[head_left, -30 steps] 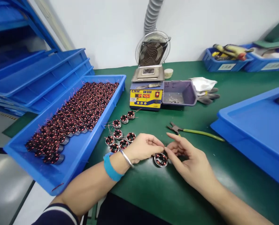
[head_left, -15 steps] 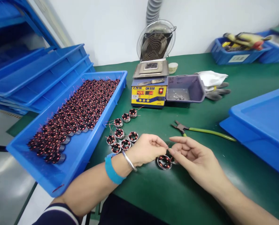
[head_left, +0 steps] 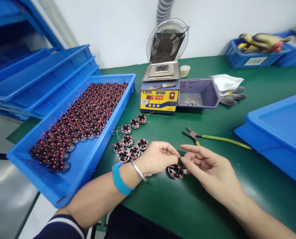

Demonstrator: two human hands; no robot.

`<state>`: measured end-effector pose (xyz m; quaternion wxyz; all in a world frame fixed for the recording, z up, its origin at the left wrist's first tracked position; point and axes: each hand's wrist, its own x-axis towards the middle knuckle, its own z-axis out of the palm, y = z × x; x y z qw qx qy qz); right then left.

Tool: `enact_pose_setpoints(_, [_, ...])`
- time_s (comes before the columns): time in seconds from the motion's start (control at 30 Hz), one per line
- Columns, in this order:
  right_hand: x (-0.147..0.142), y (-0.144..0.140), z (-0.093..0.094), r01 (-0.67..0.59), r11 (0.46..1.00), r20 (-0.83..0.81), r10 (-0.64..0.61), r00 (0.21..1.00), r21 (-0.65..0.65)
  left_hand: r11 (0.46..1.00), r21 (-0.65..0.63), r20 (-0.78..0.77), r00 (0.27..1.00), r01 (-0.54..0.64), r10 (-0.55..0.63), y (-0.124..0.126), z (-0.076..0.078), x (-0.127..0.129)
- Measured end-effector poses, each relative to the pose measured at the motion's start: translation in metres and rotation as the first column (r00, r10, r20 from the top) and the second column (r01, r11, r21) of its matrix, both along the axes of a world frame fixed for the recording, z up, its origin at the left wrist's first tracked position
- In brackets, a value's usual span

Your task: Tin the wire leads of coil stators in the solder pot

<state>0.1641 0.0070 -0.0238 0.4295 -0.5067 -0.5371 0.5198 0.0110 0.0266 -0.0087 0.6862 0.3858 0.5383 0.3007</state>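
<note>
Currently coil (head_left: 180,173) between my left hand (head_left: 160,157) and right hand (head_left: 210,166), over worktop (head_left: 158,202). Fingertips narrow, can't tell what I grip. Blue tray (head_left: 84,158) at left: packed coils (head_left: 80,116), bare near corner. Purple bin (head_left: 214,96): silvery bits (head_left: 192,100).

coil ring (head_left: 176,177): black, copper-red, silver rim | plier handles (head_left: 222,139): lime-green | tabletop (head_left: 160,205): dark green

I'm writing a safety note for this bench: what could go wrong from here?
The coil between the left hand and right hand might shift if nudged. The left hand, close beside the grouped coils, could bump them. The pliers lie spread just beyond the right hand; reaching forward might nick it.
</note>
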Motion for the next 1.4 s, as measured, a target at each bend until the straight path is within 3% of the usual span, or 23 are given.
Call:
enact_pose_setpoints(0.13, [0.001,0.005,0.003,-0.086,0.988,-0.110,0.072,0.991,-0.127,1.000,0.011,0.041,0.999,0.002,-0.003,-0.001,0.000,0.001])
enact_pose_setpoints(0.27, [0.001,0.004,0.006,-0.141,0.986,-0.075,0.134,0.988,-0.092,0.999,0.026,0.033,0.999,0.021,-0.022,-0.001,0.000,0.001])
enact_pose_setpoints(0.4, [0.001,-0.002,0.004,-0.109,0.980,0.152,0.084,0.985,0.165,0.999,0.023,0.040,0.999,0.028,-0.028,0.000,-0.004,-0.001])
enact_pose_setpoints(0.57, [0.006,-0.007,0.001,-0.188,0.878,0.478,-0.053,0.877,0.441,0.999,0.024,0.049,0.998,0.026,-0.027,0.001,-0.007,-0.002])
enact_pose_setpoints(0.67, [0.008,-0.008,0.000,-0.222,0.814,0.520,-0.113,0.847,0.537,1.000,0.023,0.034,0.999,0.019,-0.020,0.000,-0.005,-0.001])
enact_pose_setpoints(0.73, [0.007,-0.008,-0.001,-0.205,0.806,0.506,-0.132,0.852,0.556,1.000,0.019,0.017,1.000,0.020,-0.020,0.000,-0.003,-0.001])
enact_pose_setpoints(0.9, [0.005,-0.005,-0.007,-0.099,0.926,0.370,-0.046,0.928,0.365,0.999,0.047,0.055,0.998,0.007,-0.010,0.000,-0.003,-0.001])
enact_pose_setpoints(1.0, [0.003,-0.003,-0.008,-0.053,0.967,0.255,-0.012,0.967,0.249,0.997,0.069,0.090,0.996,0.022,-0.028,0.000,-0.007,-0.003])
enact_pose_setpoints(1.1, [0.001,-0.002,-0.007,-0.055,0.988,0.203,0.025,0.979,0.142,0.996,0.080,0.106,0.993,0.037,-0.045,0.000,-0.010,-0.004])
enact_pose_setpoints(1.4, [0.000,-0.001,-0.004,-0.025,0.999,0.112,0.021,0.994,0.037,0.996,0.089,0.100,0.994,0.030,-0.039,-0.001,-0.009,-0.003])
